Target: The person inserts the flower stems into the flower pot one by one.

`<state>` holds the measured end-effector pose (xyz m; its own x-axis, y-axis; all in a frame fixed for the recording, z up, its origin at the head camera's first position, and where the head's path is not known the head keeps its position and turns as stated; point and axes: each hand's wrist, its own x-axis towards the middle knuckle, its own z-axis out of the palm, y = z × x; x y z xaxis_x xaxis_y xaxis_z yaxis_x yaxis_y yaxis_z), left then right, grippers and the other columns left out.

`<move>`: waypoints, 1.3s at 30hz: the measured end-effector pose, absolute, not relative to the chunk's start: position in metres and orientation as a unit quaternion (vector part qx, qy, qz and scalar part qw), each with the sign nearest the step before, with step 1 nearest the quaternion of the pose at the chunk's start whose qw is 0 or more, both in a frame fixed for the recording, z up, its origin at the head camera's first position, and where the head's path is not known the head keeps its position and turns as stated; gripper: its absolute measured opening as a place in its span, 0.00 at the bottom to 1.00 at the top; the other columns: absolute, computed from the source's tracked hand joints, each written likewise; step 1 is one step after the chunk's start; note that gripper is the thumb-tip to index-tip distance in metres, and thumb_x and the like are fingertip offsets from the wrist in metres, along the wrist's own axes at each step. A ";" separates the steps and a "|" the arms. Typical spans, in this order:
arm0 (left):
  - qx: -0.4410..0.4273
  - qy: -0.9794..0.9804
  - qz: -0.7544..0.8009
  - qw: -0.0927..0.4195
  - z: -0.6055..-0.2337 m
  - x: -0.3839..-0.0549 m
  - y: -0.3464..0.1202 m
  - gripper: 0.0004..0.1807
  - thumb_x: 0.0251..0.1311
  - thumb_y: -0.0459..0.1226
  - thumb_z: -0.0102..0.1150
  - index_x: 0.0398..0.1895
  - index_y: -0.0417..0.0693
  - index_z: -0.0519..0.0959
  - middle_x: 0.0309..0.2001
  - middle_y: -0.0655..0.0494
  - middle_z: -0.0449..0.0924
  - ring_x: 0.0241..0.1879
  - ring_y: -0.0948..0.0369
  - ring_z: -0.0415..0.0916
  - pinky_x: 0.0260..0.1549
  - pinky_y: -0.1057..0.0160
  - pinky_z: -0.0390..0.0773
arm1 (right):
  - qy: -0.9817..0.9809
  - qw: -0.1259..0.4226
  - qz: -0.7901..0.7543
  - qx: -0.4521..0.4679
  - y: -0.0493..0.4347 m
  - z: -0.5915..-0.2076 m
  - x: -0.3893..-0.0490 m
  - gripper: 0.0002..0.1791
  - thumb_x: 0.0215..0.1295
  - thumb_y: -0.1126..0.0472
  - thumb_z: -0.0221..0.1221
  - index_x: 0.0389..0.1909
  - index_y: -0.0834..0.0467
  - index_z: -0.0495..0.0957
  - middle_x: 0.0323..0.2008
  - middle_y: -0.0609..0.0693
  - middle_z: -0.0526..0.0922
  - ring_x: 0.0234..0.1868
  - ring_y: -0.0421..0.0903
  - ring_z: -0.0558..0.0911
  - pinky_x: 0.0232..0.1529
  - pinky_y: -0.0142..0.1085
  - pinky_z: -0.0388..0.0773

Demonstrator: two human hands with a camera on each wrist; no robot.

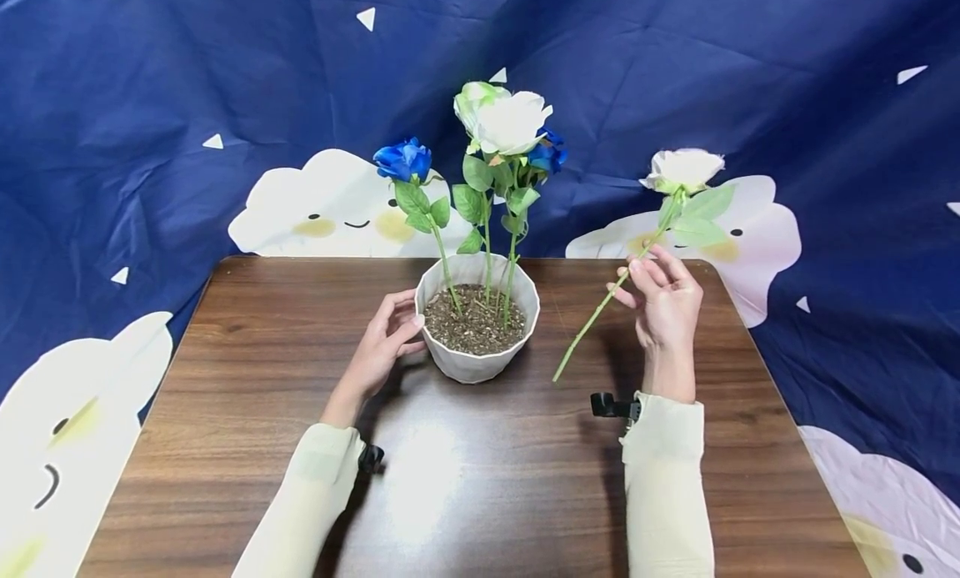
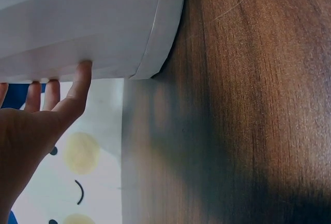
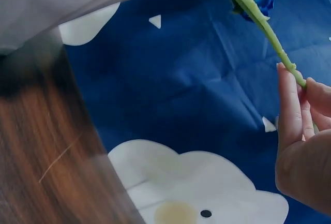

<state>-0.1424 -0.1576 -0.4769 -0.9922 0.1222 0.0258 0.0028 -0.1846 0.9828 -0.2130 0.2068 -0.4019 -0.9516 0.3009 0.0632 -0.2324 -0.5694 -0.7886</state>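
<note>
A white faceted flowerpot (image 1: 472,368) filled with dark soil (image 1: 472,334) stands on the table. My left hand (image 1: 384,344) touches the pot's left side, its fingertips (image 2: 83,71) against the wall in the left wrist view. Several artificial roses are stuck in the soil: a blue rose (image 1: 405,159) leaning left, a white rose (image 1: 513,123) in the middle, and another blue rose (image 1: 549,151) behind it. To the pot's right, my right hand (image 1: 667,303) pinches the green stem (image 1: 592,321) of a loose white rose (image 1: 684,165), its bloom up and its bare lower end slanting toward the pot.
The brown wooden table (image 1: 247,378) extends on both sides of the pot. Its far edge lies just behind the pot. A dark blue backdrop cloth (image 1: 225,52) with white clouds hangs behind and beside it. Black straps (image 1: 615,405) are worn at both wrists.
</note>
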 end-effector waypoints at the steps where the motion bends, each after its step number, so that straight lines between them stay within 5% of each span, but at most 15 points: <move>1: 0.050 0.638 0.768 0.039 -0.477 -0.143 -0.158 0.27 0.73 0.32 0.52 0.72 0.38 0.60 0.68 0.34 0.63 0.66 0.42 0.66 0.53 0.43 0.80 | -0.433 0.154 0.888 -0.036 0.205 -0.400 -0.213 0.16 0.62 0.83 0.59 0.50 0.70 0.77 0.29 0.60 0.85 0.26 0.51 0.86 0.23 0.44 0.85; 24: 0.051 0.637 0.768 0.044 -0.472 -0.146 -0.159 0.27 0.72 0.32 0.52 0.70 0.39 0.60 0.69 0.33 0.62 0.66 0.42 0.65 0.54 0.40 0.78 | -0.385 0.217 0.896 0.052 0.160 -0.360 -0.211 0.18 0.63 0.84 0.56 0.47 0.64 0.69 0.31 0.61 0.77 0.27 0.52 0.83 0.24 0.45 0.86; 31: 0.050 0.637 0.768 0.046 -0.473 -0.144 -0.158 0.27 0.72 0.31 0.52 0.71 0.37 0.59 0.69 0.33 0.62 0.66 0.42 0.66 0.55 0.40 0.78 | -0.431 0.239 0.867 0.072 0.141 -0.358 -0.205 0.19 0.63 0.84 0.55 0.48 0.62 0.69 0.34 0.59 0.77 0.29 0.50 0.82 0.23 0.38 0.86; 39: 0.051 0.636 0.768 0.044 -0.475 -0.143 -0.157 0.26 0.73 0.32 0.52 0.70 0.37 0.60 0.68 0.33 0.62 0.65 0.42 0.65 0.55 0.40 0.78 | -0.470 0.242 0.837 0.138 0.121 -0.369 -0.200 0.17 0.66 0.84 0.51 0.47 0.62 0.68 0.37 0.59 0.78 0.32 0.50 0.84 0.31 0.41 0.88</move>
